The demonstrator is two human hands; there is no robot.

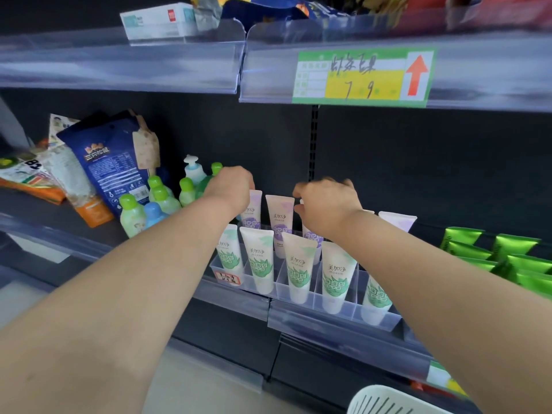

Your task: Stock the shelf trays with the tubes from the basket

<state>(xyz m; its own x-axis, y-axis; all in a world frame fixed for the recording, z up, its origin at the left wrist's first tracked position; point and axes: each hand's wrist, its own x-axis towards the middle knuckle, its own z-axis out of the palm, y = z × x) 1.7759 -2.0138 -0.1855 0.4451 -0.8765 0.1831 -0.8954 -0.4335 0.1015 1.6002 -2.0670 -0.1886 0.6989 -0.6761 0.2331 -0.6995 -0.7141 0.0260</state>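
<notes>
A clear shelf tray [377,321] holds a front row of green-labelled tubes [298,270] standing cap down. Behind them stands a row of purple-labelled tubes [279,222]. My left hand [231,186] reaches over the back row and grips the top of the leftmost purple tube [254,210]. My right hand [325,204], a little blurred, has its fingers curled and pinches the top of another purple tube [312,237], which it mostly hides. The rim of the white basket [388,400] shows at the bottom edge.
Green-capped bottles [131,216] and a blue bag [113,162] crowd the shelf to the left. Green pouches [507,255] lie to the right. The upper shelf's rail with a price tag [364,76] hangs close above.
</notes>
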